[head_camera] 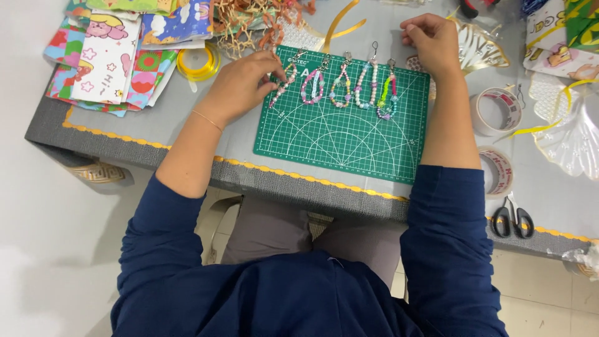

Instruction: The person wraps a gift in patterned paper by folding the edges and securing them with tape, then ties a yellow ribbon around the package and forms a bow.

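The leftmost bead strand [282,84] lies on the green cutting mat [340,134], long axis slanting from clasp at upper right to lower left. The left hand [246,84] pinches it, fingers closed. Four more bead loops [349,87] lie in a row beside it, clasps pointing away from the person. The right hand [430,40] rests curled past the mat's far corner; its grip is probably empty. Patterned paper packets [112,56] are stacked far left, tape rolls [499,112] at right.
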